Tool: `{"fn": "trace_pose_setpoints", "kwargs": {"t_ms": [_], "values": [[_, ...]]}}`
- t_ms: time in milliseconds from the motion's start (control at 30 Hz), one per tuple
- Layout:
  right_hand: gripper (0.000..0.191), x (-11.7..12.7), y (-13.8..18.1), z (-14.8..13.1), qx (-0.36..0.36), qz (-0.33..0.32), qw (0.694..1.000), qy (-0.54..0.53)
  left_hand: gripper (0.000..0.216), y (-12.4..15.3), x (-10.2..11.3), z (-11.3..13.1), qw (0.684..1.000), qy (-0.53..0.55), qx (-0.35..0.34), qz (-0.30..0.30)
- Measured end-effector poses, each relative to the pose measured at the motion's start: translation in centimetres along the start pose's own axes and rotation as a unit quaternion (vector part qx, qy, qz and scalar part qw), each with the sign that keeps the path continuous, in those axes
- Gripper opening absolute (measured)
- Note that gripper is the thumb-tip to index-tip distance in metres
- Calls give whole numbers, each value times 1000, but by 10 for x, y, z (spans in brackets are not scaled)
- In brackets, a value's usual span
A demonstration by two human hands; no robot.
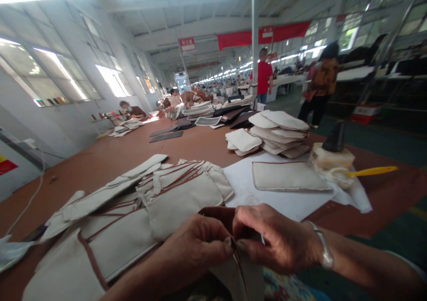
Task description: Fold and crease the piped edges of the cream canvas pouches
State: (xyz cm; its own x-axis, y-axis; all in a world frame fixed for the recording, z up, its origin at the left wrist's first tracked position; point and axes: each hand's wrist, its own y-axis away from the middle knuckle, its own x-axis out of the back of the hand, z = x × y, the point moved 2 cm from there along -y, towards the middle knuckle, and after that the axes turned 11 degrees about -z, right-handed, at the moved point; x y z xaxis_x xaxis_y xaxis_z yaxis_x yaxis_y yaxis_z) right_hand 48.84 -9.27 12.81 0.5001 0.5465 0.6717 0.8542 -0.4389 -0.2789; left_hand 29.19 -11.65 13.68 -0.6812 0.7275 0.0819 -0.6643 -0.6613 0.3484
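Note:
Close to me, at the table's near edge, my left hand (210, 241) and my right hand (270, 236) pinch a brown-edged cream fabric piece (238, 272) between thumbs and fingers. The thumbs nearly meet along its seam, and a brown part shows behind the fingers. A silver bracelet circles my right wrist. Left of my hands lie overlapping cream fabric panels (183, 203) with brown trim. Beyond my right hand, one flat cream panel (290, 175) rests on a white sheet (240, 181).
A stack of cream pieces (280, 132) stands past the sheet. At right are a pale block-like container (332, 156) with a black cone on top and a yellow-handled tool (373, 171). Dark pieces lie farther along the brown table (110, 152). People stand beyond it.

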Motion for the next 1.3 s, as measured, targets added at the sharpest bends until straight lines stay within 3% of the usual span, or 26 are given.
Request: {"fn": "trace_pose_setpoints", "kwargs": {"t_ms": [167, 233, 333, 433, 600, 733, 833, 967, 1133, 1233, 1300], "values": [[8, 3, -4, -8, -13, -22, 1000, -14, 19, 1, -4, -2, 997, -72, 17, 36], [5, 4, -6, -9, -68, -42, 994, -77, 20, 2, -7, -1, 997, -65, 33, 28], [9, 6, -8, -8, -164, -78, 958, -224, 20, 3, -11, 2, 999, -21, 41, 1], [12, 6, -8, -10, -185, -84, 941, -271, 20, 4, -13, 9, 1000, 1, 0, -10], [9, 5, -7, -19, -158, -58, 969, -180, 26, 7, -12, 10, 1000, 17, 17, 2], [10, 3, -6, -22, -161, -55, 974, -146, 30, 9, -11, 6, 1000, 21, -17, -4], [15, 1, -5, -20, -149, -46, 977, -146, 25, 9, -14, 8, 999, 2, -24, 23], [21, -4, -6, -17, -153, -41, 977, -144, 22, 12, -23, 15, 995, -70, -1, 73], [9, -8, -4, -19, -192, -13, 976, -98, 21, 11, -27, 12, 962, -227, -43, 144], [3, -10, -2, -23, -158, 29, 987, -28, 21, 9, -25, 4, 940, -292, -65, 166], [7, -11, 0, -24, -91, 59, 994, 28, 20, 7, -25, 0, 937, -290, -75, 178]]}}
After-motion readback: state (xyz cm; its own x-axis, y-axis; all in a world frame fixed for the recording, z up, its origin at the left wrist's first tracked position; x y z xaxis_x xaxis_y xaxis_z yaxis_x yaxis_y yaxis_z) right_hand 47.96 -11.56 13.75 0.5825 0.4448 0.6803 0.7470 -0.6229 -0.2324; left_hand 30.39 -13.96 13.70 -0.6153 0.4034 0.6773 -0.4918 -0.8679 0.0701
